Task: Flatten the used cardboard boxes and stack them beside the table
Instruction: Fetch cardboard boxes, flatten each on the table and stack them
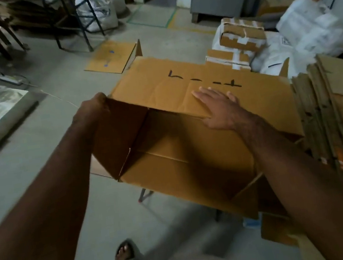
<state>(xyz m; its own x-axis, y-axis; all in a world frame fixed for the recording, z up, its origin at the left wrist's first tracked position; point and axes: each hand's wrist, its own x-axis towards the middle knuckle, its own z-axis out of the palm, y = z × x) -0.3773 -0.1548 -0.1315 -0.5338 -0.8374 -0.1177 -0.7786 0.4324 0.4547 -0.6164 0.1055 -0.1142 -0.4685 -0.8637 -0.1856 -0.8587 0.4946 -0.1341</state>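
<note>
two hands on box (192, 166), table mostly hidden

Dim, soft; motion-blurred, bowed edges

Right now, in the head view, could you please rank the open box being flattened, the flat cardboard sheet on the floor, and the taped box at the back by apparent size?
1. Open box, largest; also nearest.
2. Flat cardboard sheet.
3. Taped box. It looks close to the sheet, and both are far, so their order is unsure.
</note>
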